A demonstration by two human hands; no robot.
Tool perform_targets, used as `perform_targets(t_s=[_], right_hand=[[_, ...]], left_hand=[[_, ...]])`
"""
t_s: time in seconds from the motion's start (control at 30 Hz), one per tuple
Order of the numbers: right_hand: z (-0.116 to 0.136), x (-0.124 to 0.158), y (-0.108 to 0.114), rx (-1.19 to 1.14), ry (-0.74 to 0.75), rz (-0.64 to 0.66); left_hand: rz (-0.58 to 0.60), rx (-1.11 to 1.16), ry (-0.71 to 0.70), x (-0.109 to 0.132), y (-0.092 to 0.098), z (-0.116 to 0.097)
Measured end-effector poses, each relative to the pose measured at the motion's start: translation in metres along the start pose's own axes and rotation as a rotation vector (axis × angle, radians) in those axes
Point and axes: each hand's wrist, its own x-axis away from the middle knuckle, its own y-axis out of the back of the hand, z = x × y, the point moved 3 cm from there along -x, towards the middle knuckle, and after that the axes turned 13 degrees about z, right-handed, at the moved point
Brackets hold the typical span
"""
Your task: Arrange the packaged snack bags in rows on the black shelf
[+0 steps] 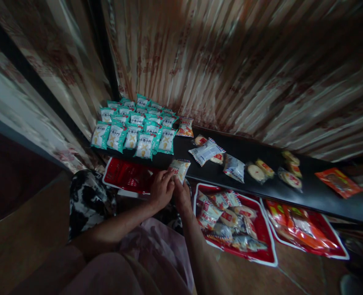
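Note:
Both hands meet in front of the black shelf point(196, 164), holding one small snack packet point(179, 167) with a pale wrapper and red print. My left hand point(163, 189) grips its lower left side, and my right hand point(182, 196) pinches its lower edge. The fingers cover the packet's bottom part. Just beyond, on the shelf's left end, several teal-and-white snack packets point(145, 144) stand in rows. An orange-and-white snack packet point(185, 127) leans at the right end of those rows.
Silvery packets point(206, 151), round wrapped biscuits point(256, 173) and an orange packet point(338, 182) lie along the shelf. Below are a red basket point(129, 176), a second basket point(272, 246) of mixed snacks and a third basket point(343, 250) of orange packets. A patterned curtain point(230, 73) hangs behind.

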Motion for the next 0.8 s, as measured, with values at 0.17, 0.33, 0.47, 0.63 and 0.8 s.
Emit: perform_targets(t_s=[0.17,0.33,0.47,0.63,0.8], right_hand=[[-0.001,0.0,0.005,-0.074,0.011,-0.017],[-0.001,0.002,0.007,-0.091,0.014,-0.001],[0.001,0.005,0.006,-0.168,-0.007,0.016],[0.003,0.005,0.004,-0.201,-0.015,0.09],[0.008,0.006,0.004,0.025,0.048,0.094]], left_hand=[[-0.021,-0.009,-0.033,0.001,0.001,0.002],[-0.091,-0.024,-0.021,0.0,0.005,0.004],[-0.147,0.098,0.07,-0.002,0.008,0.009],[0.059,0.458,0.291,-0.006,0.007,0.016],[0.083,0.627,0.27,-0.009,0.005,0.018]])
